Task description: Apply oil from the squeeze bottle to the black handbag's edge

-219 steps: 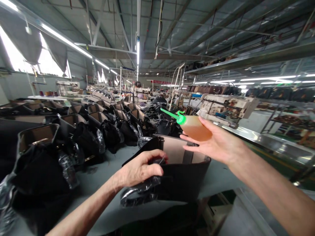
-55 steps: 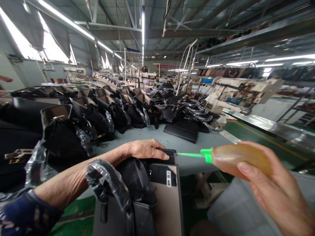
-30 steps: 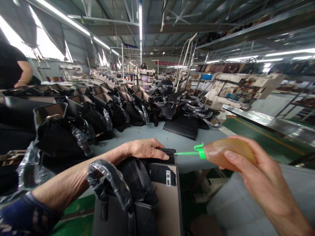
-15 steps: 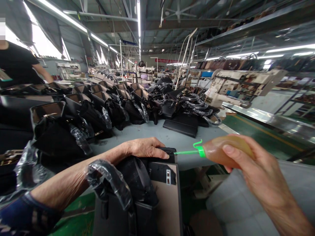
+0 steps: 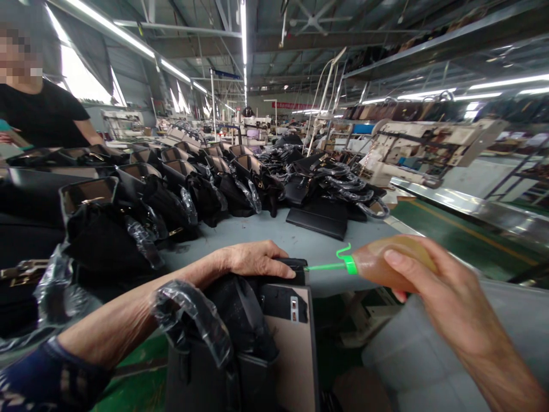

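A black handbag (image 5: 294, 357) with a beige inner face and a plastic-wrapped handle (image 5: 195, 315) stands before me. My left hand (image 5: 257, 260) is closed over its top black edge, thumb along the near side and the other fingers partly hidden. In my right hand (image 5: 433, 280) lies a squeeze bottle (image 5: 373, 263) of amber liquid, likely glue, held sideways. Its thin green nozzle (image 5: 328, 267) points left, and the tip meets the black edge just beyond my left thumb. A small metal fitting (image 5: 294, 309) shows on the bag's inner face.
Rows of black handbags (image 5: 184, 177) fill the left of the grey table (image 5: 253, 229). A flat black bag piece (image 5: 317, 222) lies near its right end. A sewing machine (image 5: 429, 149) stands at the right. A person in black (image 5: 47, 114) is at the far left.
My view has shifted slightly left, so more of the person at the far left shows. Both hands, the bag and the bottle keep almost the same positions.
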Motion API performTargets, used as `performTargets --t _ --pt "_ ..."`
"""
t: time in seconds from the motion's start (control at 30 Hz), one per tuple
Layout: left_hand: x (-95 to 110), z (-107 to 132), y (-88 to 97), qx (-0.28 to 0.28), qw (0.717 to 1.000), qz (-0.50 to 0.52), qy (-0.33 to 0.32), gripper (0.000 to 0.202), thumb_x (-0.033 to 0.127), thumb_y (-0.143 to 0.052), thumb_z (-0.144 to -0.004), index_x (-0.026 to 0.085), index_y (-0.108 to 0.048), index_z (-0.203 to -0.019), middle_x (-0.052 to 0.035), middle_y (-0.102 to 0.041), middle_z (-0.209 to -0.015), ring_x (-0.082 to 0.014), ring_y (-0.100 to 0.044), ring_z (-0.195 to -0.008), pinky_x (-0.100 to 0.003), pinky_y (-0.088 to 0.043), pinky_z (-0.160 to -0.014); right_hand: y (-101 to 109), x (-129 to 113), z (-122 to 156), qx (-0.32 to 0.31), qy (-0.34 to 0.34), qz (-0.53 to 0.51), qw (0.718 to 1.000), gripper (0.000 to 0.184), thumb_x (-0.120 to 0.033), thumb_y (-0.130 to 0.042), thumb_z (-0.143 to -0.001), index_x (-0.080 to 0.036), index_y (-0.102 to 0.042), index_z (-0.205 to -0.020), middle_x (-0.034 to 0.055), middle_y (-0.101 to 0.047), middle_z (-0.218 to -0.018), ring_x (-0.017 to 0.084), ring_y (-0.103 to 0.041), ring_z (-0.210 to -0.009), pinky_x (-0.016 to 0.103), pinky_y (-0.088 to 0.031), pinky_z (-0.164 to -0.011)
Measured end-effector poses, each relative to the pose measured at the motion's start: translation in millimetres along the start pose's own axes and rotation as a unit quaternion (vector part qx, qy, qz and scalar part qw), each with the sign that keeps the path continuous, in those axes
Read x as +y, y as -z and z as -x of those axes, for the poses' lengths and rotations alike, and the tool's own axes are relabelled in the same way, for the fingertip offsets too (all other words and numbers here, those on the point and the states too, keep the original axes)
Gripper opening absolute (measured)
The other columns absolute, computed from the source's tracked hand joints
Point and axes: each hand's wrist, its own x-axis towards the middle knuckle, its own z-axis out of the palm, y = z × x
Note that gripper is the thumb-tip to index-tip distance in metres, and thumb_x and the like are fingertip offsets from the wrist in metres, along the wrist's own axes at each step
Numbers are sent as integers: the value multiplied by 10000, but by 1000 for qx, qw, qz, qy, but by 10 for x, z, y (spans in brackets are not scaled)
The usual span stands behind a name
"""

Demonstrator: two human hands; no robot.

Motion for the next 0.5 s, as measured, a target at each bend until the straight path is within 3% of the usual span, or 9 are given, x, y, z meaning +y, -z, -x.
performTargets --t 0.33,0.5 --pt "-8 0 -8 9 1000 -6 -5 433 551 -564 -803 148 -667 -923 -7 -608 -762 -127 -508 -656 -218 -402 -595 20 85 17 -32 -9 25 999 423 -647 -629 -702 -260 -628 -874 -17 -599 -641 193 -508 -488 278 -435 -388" --pt "-15 -12 -20 7 1000 -11 -6 439 550 -558 -810 144 -668 -939 -9 -614 -778 -128 -511 -663 -218 -396 -594 12 149 -28 -88 -33 -2 996 426 -635 -632 -733 -236 -626 -882 2 -622 -711 184 -521 -546 253 -423 -396"
